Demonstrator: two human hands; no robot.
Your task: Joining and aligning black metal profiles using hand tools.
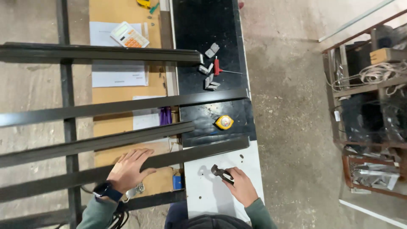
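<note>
In the head view, the left hand (pixel 129 168) lay flat and open, fingers spread, on a long dark metal bar (pixel 169 159) that ran across the near part of the desk (pixel 203 199); its grip was not closed around anything, only pressing on top. A dark watch (pixel 104 189) sat on that wrist. The right hand (pixel 241 184) rested on the white near end of the desk, its grip closed around the handles of a dark pair of pincers (pixel 220 173), whose head pointed left and far, just near of the bar. Farther off, three more dark bars (pixel 127 106) lay roughly parallel across the desk. Between two of them, on the black surface, sat a yellow tape measure (pixel 224 122). At the far end lay a red-handled tool (pixel 217 66) among small grey metal corner pieces (pixel 210 68), and to the left a calculator (pixel 129 34) lay on paper sheets (pixel 119 75).
</note>
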